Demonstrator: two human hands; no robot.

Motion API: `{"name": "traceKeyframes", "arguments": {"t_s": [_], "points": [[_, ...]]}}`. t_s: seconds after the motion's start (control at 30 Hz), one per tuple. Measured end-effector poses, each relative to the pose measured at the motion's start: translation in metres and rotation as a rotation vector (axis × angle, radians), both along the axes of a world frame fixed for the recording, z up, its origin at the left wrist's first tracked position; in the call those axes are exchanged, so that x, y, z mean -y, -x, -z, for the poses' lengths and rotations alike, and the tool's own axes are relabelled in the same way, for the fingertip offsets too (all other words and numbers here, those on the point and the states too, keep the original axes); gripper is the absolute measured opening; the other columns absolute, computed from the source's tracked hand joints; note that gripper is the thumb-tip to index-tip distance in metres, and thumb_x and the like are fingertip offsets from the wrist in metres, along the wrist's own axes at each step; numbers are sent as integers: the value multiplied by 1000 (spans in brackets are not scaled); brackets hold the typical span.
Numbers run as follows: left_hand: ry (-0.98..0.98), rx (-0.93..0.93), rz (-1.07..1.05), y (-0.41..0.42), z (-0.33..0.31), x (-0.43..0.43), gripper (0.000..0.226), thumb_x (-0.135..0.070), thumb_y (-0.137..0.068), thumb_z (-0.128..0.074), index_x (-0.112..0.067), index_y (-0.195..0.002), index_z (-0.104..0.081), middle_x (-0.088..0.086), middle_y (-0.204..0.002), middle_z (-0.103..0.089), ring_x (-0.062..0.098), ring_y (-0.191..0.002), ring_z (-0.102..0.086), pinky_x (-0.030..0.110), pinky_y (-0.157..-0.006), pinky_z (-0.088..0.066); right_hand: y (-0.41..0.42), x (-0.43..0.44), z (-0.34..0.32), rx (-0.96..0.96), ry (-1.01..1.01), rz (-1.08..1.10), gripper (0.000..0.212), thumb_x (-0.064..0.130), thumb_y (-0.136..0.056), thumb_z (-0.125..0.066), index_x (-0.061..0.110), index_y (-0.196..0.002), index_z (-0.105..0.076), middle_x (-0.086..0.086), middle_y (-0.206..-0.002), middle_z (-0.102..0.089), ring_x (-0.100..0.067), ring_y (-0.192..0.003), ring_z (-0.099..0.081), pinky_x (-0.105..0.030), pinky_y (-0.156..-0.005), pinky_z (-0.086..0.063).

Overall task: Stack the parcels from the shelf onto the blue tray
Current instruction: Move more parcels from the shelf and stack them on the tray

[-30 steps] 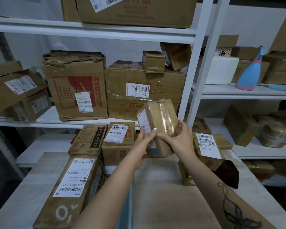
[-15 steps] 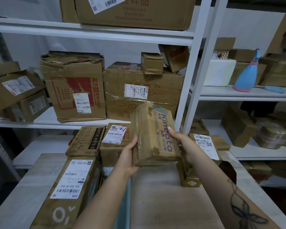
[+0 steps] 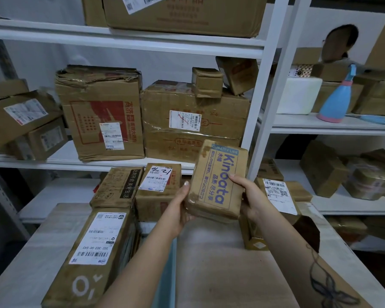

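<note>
I hold a small brown parcel with blue "Kinbata" print (image 3: 218, 181) in the air between both hands, above a large flat carton (image 3: 220, 263). My left hand (image 3: 179, 207) grips its lower left edge. My right hand (image 3: 251, 196) grips its right side, fingers curled over the front. A strip of the blue tray (image 3: 168, 276) shows between the cartons near my left forearm. Stacked parcels stand around it: a long one with a white label (image 3: 91, 252), two behind it (image 3: 118, 187) (image 3: 158, 190), and one at the right (image 3: 278, 198).
White shelves (image 3: 125, 43) rise behind, holding large cartons (image 3: 100, 114) (image 3: 193, 121) and small boxes (image 3: 207, 82). The right bay holds a white box (image 3: 298, 95), a blue and pink spray bottle (image 3: 336, 101) and more parcels (image 3: 322, 167). A pale table (image 3: 22, 263) carries the stack.
The parcel has turned in my hands from its labelled end to its printed face, tilted and shifted slightly right. My left hand moved to its lower left edge.
</note>
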State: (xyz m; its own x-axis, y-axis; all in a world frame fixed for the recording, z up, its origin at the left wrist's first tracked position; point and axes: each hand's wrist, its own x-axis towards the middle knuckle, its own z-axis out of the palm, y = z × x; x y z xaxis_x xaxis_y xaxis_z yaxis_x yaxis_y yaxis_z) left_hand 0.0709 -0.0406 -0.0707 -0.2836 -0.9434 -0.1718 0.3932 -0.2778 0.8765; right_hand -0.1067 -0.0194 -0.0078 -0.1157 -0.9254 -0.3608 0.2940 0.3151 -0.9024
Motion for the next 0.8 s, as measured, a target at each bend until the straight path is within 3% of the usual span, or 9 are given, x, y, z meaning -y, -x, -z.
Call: {"name": "traceKeyframes", "arguments": {"t_s": [0.17, 0.27, 0.37, 0.5, 0.67, 0.8], "points": [[51, 97, 39, 4, -8, -3, 37, -52, -75, -61, -30, -105, -61, -2, -105, -69, 17, -103, -62, 48, -96, -47, -2, 3, -1, -57, -72, 53, 31, 50, -81, -65, 21, -92, -59, -4, -93, -66, -25, -90, -60, -52, -95, -43], [43, 205, 81, 6, -18, -3, 28, -53, -87, -49, -34, -102, -63, -4, -102, -72, 17, -103, -64, 47, -96, -48, 0, 5, -1, -49, -118, 62, 42, 62, -81, -56, 22, -92, -59, -6, -89, -64, -27, -86, -58, -53, -88, -43], [-13, 279, 64, 11, -29, -3, 36, -63, -86, -42, -36, -97, -63, -1, -103, -71, 22, -103, -63, 49, -97, -47, 3, 8, 3, -25, -139, 88, 52, 63, -82, -54, 20, -110, -61, -9, -95, -66, -29, -89, -61, -47, -83, -48], [-36, 341, 26, 17, -38, -3, 48, -71, -84, -31, -34, -88, -62, -1, -93, -70, 20, -93, -63, 45, -91, -49, 3, 8, 4, -25, -165, 88, 52, 63, -79, -58, 17, -103, -61, -11, -98, -65, -30, -90, -61, -43, -77, -49], [-55, 373, 13, 16, -41, -4, 55, -77, -81, -26, -34, -88, -61, 0, -95, -69, 22, -95, -63, 49, -93, -49, 3, 10, 4, -41, -197, 108, 60, 68, -71, -63, 16, -103, -62, -12, -99, -66, -32, -96, -62, -48, -87, -50], [-63, 324, -12, 12, -39, -4, 44, -70, -85, -36, -34, -89, -61, 1, -96, -69, 23, -95, -63, 49, -94, -49, 5, 9, 1, 11, -177, 106, 53, 56, -76, -67, 14, -108, -59, -13, -93, -65, -30, -86, -62, -50, -86, -49]]}}
